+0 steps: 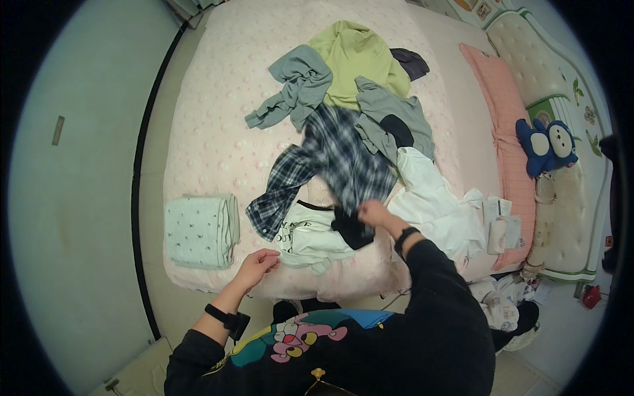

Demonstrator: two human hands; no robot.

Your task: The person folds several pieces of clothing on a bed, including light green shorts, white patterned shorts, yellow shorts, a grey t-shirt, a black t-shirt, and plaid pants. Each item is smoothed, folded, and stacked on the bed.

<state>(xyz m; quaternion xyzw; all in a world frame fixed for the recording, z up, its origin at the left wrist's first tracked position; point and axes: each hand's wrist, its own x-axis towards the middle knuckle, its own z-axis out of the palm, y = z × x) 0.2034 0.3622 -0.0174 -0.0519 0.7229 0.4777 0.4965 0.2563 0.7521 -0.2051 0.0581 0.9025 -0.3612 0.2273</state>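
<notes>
My right hand (pixel 375 214) grips the end of a dark blue and white plaid shirt (pixel 342 153), which is blurred by motion. The plaid shirt lies across the bed, one sleeve stretched toward the near left. My left hand (pixel 258 267) is bent with its fingers slightly apart and nothing visible in it. Its fingertips are by the edge of a white printed garment (pixel 314 237); whether they touch it I cannot tell. Close to my right hand, a black cloth piece (pixel 350 228) lies on the white garment. A white garment (pixel 436 208) spreads out to the right.
Farther up the bed (pixel 213 133) lie a grey-green top (pixel 302 81), a lime green sweatshirt (pixel 356 57), a grey garment (pixel 411 116) and a dark garment (pixel 411 63). Folded pale bedding (pixel 198 232) sits at left. A blue plush toy (pixel 545 146) rests by the headboard, beyond pink pillows (pixel 510 163).
</notes>
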